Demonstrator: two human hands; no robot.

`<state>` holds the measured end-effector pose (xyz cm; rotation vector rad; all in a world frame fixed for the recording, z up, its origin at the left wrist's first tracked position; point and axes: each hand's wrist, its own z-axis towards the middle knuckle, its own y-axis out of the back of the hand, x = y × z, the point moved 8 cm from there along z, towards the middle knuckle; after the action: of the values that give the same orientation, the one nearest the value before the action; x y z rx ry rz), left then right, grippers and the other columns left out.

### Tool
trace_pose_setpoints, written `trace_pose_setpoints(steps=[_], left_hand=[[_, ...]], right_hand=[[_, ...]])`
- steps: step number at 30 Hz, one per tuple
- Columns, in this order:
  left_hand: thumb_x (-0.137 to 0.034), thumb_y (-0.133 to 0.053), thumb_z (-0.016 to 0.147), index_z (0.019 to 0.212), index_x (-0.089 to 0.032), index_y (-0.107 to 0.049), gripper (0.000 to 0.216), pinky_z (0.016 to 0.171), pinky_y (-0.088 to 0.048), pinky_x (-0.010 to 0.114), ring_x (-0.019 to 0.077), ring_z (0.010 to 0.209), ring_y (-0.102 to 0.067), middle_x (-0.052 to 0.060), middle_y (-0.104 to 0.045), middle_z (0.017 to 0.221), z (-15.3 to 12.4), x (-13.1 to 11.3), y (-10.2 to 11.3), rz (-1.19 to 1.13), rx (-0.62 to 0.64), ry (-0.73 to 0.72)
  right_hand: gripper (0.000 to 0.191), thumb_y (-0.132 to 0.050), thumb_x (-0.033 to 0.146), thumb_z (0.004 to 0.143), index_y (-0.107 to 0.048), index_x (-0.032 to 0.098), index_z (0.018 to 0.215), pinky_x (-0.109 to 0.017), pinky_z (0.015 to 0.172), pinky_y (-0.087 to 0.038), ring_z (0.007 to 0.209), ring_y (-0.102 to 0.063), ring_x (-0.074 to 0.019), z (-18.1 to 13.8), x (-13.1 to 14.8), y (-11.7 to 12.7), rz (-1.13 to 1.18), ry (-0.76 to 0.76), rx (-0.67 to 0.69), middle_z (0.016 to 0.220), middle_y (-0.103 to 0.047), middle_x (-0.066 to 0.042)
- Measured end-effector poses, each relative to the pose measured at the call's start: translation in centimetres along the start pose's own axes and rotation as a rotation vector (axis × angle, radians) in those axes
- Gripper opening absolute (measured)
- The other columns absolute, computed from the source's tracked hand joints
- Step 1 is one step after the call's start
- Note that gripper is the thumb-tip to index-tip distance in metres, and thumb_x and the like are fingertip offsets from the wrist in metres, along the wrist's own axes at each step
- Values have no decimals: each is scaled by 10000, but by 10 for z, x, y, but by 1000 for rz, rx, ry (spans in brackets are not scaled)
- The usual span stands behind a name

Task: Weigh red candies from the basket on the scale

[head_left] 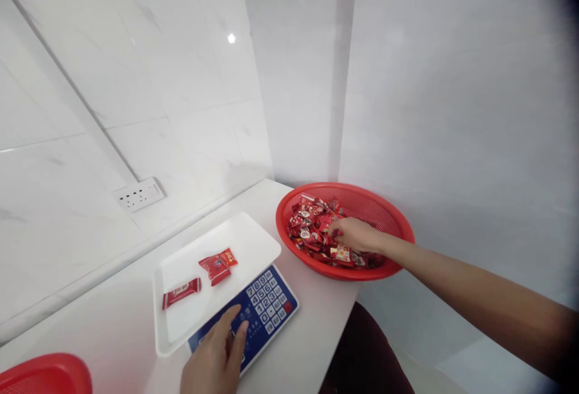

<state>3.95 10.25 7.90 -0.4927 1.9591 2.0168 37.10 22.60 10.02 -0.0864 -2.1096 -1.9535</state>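
1. My left hand (217,355) comes in at 6 o'clock of the view. The fingers are stretched out and loose and grasp nothing. The fingertips rest on the blue keypad (271,303) of the weighing scale, at the keypad's 7 o'clock edge.
2. My right hand (355,234) reaches in from 4 o'clock, palm down, into the red mesh basket (366,201). The fingers curl into the wrapped candies (312,231). I cannot tell whether they pinch one.
3. The candies are heaped in the basket's 9 o'clock half. The basket stands at 2 o'clock from the scale, just beside it, in the corner of the white counter (316,333).
4. The scale's white tray (244,237) holds three packets: a long red bar (181,292) at 8 o'clock, a red pouch (214,268) near the centre, and a small orange-red packet (229,256) touching the pouch at its 1 o'clock.
5. A second red basket (45,373) shows only its rim at 8 o'clock of the view.
6. A wall socket (139,193) sits at 10 o'clock from the tray.
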Motion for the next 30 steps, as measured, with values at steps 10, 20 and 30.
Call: trace_pose_setpoints(steps=[10,20,30], left_hand=[[-379,-328,877,1134,-239,-584,389,661,-496,263,188,812,-666,47,-700,867,-4,2,-14,32,-26,-92],[-339,-356,874,1141,-255,-594,367,653,-510,261,186,787,-673,45,-712,886,-8,18,-20,14,-17,-59],[-293,-415,870,1152,-235,-586,335,786,-485,324,218,913,-654,76,-678,1084,-22,-3,-6,-55,58,2]], right_hand=[[188,-561,314,768,-669,172,711,-274,566,-412,735,-644,-253,8,1,-7,-21,-105,-14,775,-693,-109],[211,-444,336,828,-555,201,710,-226,553,-374,669,-570,-149,4,17,59,138,1,-251,720,-624,-1],[233,-498,377,795,-576,174,709,-237,540,-396,581,-534,-134,21,126,38,699,264,-73,623,-587,12]])
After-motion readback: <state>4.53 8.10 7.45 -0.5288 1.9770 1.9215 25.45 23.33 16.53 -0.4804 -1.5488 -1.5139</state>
